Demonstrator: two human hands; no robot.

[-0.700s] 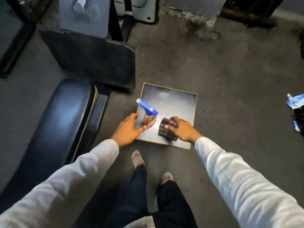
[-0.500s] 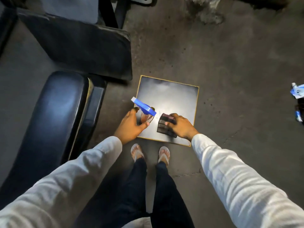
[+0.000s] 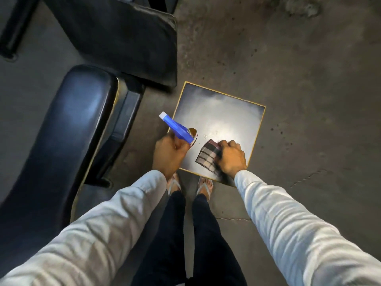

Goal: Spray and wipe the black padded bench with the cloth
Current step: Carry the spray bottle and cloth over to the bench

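The left grip (image 3: 169, 153) is closing around the spray bottle (image 3: 181, 131) and the right grip (image 3: 231, 157) is bunching the cloth (image 3: 207, 156) over the tile (image 3: 222, 112); either may be slipping loose before reaching the bench (image 3: 68, 129) left of the bottle.

Single head-worn wide-angle view, looking steeply down past both sleeves to the floor (image 3: 288, 79); hands appear at mid-frame, close; the padded bench (image 3: 68, 129) lies at left.

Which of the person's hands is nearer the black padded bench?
Left. The left hand grips the spray bottle beside the black padded bench; the right hand holds the cloth farther away.
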